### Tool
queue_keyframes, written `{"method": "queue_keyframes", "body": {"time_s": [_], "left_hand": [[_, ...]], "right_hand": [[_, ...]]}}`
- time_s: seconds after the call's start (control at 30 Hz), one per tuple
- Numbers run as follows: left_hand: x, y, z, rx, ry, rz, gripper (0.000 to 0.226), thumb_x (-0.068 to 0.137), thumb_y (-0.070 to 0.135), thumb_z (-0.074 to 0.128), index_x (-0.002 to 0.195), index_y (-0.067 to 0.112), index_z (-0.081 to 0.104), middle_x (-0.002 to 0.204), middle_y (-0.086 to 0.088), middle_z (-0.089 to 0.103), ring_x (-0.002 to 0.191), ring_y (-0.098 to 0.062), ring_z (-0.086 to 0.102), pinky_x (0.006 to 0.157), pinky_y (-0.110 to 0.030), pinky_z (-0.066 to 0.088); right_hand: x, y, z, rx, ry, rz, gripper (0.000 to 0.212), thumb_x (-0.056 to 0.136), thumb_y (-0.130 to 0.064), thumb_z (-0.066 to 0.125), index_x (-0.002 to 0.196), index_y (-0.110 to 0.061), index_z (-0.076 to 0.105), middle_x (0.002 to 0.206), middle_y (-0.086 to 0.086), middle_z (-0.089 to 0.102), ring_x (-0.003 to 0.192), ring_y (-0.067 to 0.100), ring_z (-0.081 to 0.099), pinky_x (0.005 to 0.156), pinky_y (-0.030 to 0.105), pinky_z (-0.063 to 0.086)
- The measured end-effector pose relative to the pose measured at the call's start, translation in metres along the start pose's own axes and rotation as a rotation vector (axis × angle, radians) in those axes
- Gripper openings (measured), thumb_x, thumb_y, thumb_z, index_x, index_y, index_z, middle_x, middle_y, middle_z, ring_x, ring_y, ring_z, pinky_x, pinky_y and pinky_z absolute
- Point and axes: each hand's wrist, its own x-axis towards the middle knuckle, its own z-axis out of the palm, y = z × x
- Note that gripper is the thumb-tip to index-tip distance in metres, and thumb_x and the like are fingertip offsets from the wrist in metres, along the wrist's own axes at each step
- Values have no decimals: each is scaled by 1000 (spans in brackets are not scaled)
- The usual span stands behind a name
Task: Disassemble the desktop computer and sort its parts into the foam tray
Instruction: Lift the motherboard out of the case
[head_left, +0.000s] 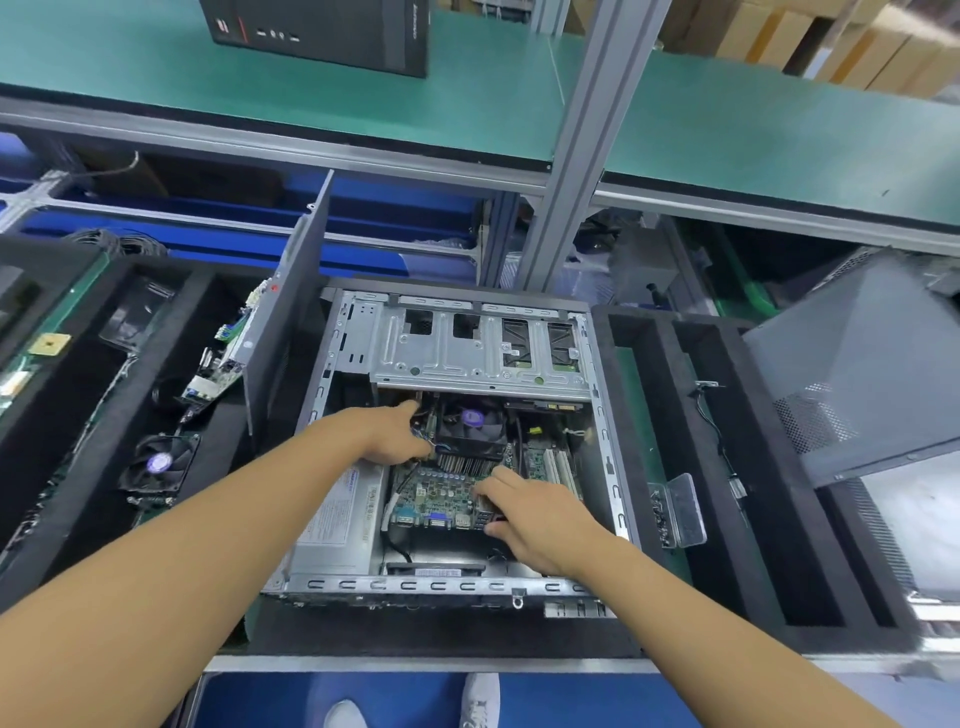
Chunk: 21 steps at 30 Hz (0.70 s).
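Black foam tray (657, 353) flanks the open grey metal computer case (415, 586). Inside, the green motherboard (436, 491) lies under both hands: right hand (535, 514) pinches its near-right edge; left hand (395, 436) curls beside the black cooler fan (470, 423), hold unclear.

power supply label (337, 512) print is too blurred to read.
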Motion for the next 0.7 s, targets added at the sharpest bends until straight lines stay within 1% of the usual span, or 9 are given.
{"method": "queue_keyframes", "body": {"time_s": [0.1, 0.2, 0.33, 0.4, 0.47, 0.5, 0.53, 0.6, 0.7], "left_hand": [[-4, -5, -4, -44, -47, 72, 84, 96, 49, 52, 157, 30, -3, 159, -7, 31, 138, -29, 40, 107, -35, 34], [-6, -10, -5, -84, -42, 109, 85, 94, 48, 56, 158, 32, 2, 142, -8, 53, 123, -25, 52, 96, -33, 39], [-13, -15, -8, -114, -65, 168, 102, 82, 38, 77, 155, 39, 5, 147, -12, 45, 118, -27, 53, 100, -37, 40], [-17, -18, -9, -117, -79, 190, 112, 76, 30, 82, 153, 44, 2, 147, -15, 40, 108, -23, 56, 98, -39, 44], [-17, -19, -8, -114, -67, 209, 116, 76, 22, 82, 153, 46, -2, 140, -20, 47, 85, -16, 60, 82, -34, 50], [-16, -19, -7, -105, -54, 214, 117, 77, 18, 81, 153, 45, -3, 134, -21, 51, 74, -13, 58, 72, -30, 48], [-15, -19, -7, -97, -41, 215, 116, 78, 16, 80, 153, 44, -3, 131, -21, 53, 71, -11, 57, 68, -27, 46], [-13, -18, -7, -114, -41, 213, 114, 79, 13, 80, 154, 43, 0, 128, -17, 55, 76, -11, 58, 70, -27, 45], [-10, -19, -8, -157, -63, 217, 104, 80, 8, 77, 153, 40, 10, 88, -3, 58, 60, -7, 52, 55, -19, 42]], "right_hand": [[-4, 1, -2, 41, 6, -5, 27, 96, -36, 56, 119, -24, 46, 109, -8, 45, 74, 22, 57, 62, 36, 45], [-8, 4, -6, 82, 15, 28, 28, 96, -36, 56, 120, -26, 46, 108, -9, 42, 76, 23, 57, 68, 39, 48], [-9, 3, -11, 179, 49, 76, 28, 96, -36, 56, 122, -28, 46, 109, -11, 42, 85, 22, 58, 78, 42, 50], [-9, 1, -12, 224, 52, 84, 30, 96, -36, 55, 124, -27, 46, 110, -11, 42, 87, 22, 57, 80, 41, 49], [-8, -2, -13, 236, 56, 89, 32, 97, -36, 54, 126, -27, 46, 111, -11, 42, 88, 21, 57, 81, 41, 49], [-7, -3, -13, 237, 55, 93, 30, 97, -36, 54, 125, -27, 46, 110, -11, 42, 88, 20, 56, 81, 40, 49], [-7, -4, -13, 237, 52, 92, 29, 97, -35, 54, 124, -26, 45, 109, -11, 41, 87, 20, 55, 80, 40, 49], [-8, -4, -12, 224, 43, 79, 28, 98, -36, 52, 122, -26, 44, 107, -12, 38, 85, 17, 52, 78, 38, 48], [-10, -6, -12, 171, 51, 57, 26, 97, -41, 49, 116, -25, 42, 102, -14, 33, 77, 15, 49, 72, 37, 47]]}}
